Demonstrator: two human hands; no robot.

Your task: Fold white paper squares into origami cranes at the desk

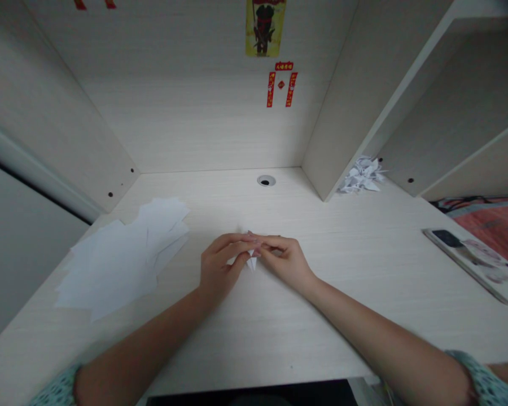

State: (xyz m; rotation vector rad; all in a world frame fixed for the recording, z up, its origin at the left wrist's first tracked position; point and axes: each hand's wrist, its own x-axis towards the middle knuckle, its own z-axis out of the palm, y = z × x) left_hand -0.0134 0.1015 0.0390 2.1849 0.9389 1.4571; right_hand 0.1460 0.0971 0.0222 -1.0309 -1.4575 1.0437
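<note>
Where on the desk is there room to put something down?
There's bare desk between the right hand and the flat patterned object, and more between the left hand and the cable hole. It's crowded at left, under the paper sheets; in the middle, where both hands hold folded paper; and back right, at the folded-paper pile.

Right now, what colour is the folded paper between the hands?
The folded paper is white; see head view.

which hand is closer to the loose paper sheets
Left. The left hand is to the right of the paper sheets, not touching them; the right hand is farther right.
</note>
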